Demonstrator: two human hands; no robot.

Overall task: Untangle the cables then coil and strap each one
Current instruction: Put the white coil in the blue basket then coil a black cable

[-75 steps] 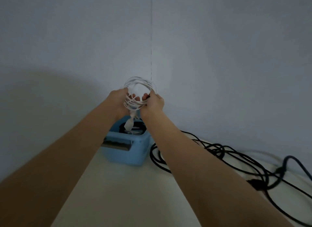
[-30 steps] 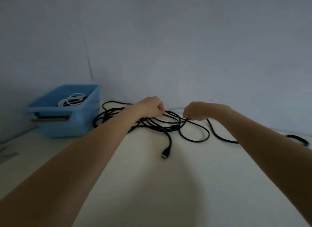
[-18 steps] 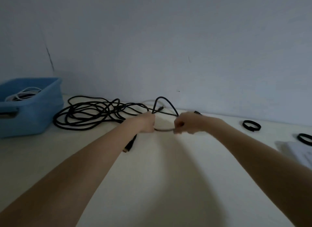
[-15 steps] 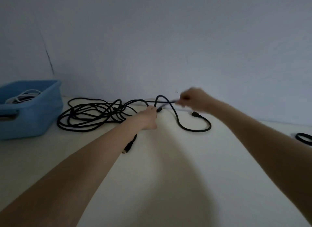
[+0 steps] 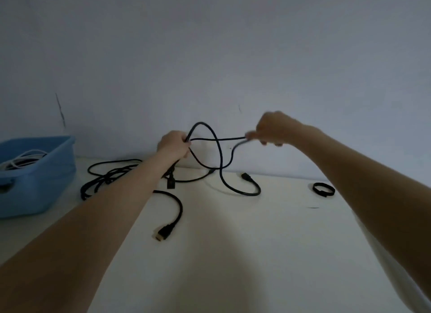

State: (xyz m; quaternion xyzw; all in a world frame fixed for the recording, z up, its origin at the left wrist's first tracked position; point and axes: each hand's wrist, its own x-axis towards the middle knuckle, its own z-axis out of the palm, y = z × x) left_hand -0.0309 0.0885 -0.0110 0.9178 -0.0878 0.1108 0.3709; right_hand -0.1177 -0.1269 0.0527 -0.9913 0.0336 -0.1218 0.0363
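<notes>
A long black cable (image 5: 219, 163) is lifted above the white table (image 5: 233, 254). My left hand (image 5: 173, 146) grips it at a raised loop. My right hand (image 5: 271, 129) pinches the same cable further right, with a stretch of cable between the hands. Below them the cable hangs in loops and curls onto the table, one plug end (image 5: 247, 177) lying near the wall. Another plug end (image 5: 163, 232) lies nearer me. The rest of the black cable (image 5: 105, 177) is bunched behind my left forearm. A coiled white cable (image 5: 22, 160) lies in the blue bin (image 5: 46, 179).
The blue bin stands at the far left by the wall. A black strap ring (image 5: 323, 189) lies on the table at the right. A grey wall closes off the back of the table.
Both hands have lifted the black cable higher off the table and moved apart, opening a loop between them. Earlier the white coil went into the blue bin.
</notes>
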